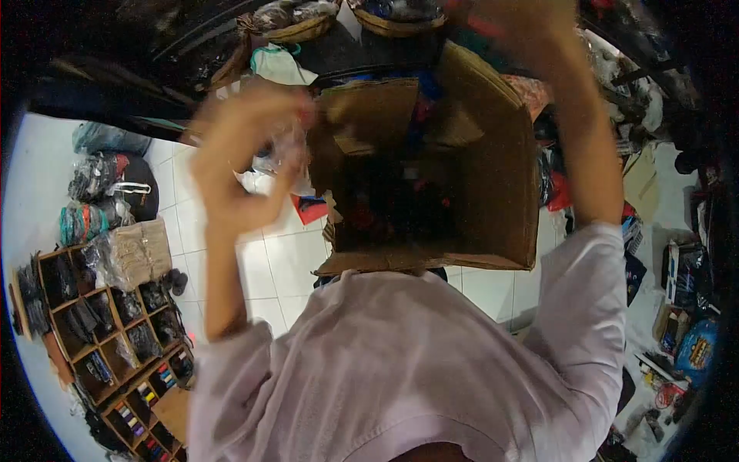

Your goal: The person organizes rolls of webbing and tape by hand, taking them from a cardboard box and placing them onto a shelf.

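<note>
The two hands are well apart. The left hand, blurred, curves its fingers near some clear plastic, and I cannot tell if it grips this. The right hand is at the top edge, also blurred, its hold unclear. Between the arms is the open cardboard box, before the shirt

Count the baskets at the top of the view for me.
2 show, side by side at the top: the left basket left of centre, the right basket just right of centre. More may be hidden in the dark edges or behind the right hand.
</note>
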Action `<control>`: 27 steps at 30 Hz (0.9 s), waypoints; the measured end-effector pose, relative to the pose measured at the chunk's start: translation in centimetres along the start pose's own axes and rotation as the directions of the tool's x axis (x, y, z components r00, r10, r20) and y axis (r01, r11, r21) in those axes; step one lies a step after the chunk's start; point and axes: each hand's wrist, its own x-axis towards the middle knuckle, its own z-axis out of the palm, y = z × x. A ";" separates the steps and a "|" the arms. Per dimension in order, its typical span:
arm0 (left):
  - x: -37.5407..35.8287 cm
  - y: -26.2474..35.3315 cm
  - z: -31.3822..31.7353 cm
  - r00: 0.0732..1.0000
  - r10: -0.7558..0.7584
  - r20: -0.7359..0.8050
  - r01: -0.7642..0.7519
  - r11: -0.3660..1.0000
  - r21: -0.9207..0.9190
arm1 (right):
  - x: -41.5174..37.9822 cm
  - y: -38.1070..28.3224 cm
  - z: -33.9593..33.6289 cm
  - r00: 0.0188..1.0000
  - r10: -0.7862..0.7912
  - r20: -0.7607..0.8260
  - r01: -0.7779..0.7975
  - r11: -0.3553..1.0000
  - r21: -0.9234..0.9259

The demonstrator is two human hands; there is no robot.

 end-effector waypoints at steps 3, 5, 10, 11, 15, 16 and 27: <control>-10.7 1.9 6.8 0.675 -0.706 0.213 0.737 0.631 -0.243 | -7.6 -5.2 7.5 0.824 -0.258 0.504 0.143 0.956 0.255; -15.1 2.3 9.0 0.506 -0.778 0.372 0.856 0.506 -0.106 | -14.6 -1.5 17.0 -0.095 -0.367 0.925 -0.156 0.924 0.350; -17.1 1.3 9.2 0.324 -0.721 0.613 0.802 0.553 0.226 | -28.7 1.4 33.7 -0.719 -0.146 0.679 -0.173 0.984 0.028; -17.1 2.2 9.2 0.296 -0.765 0.572 0.628 0.607 0.486 | -30.0 1.6 33.1 -0.715 -0.159 0.681 -0.181 0.983 0.039; -17.0 3.8 8.8 0.152 -0.790 0.594 0.876 0.386 0.289 | -33.0 2.0 33.3 -0.700 -0.186 0.689 -0.202 0.978 0.059; -15.8 3.8 8.6 0.136 -0.799 0.586 0.878 0.371 0.303 | -35.7 3.2 30.9 -0.697 -0.199 0.689 -0.212 0.975 0.068; -20.6 -11.3 30.7 -0.243 -0.055 0.968 0.448 0.879 0.163 | -39.2 3.0 26.6 -0.694 -0.085 0.715 -0.268 0.952 -0.146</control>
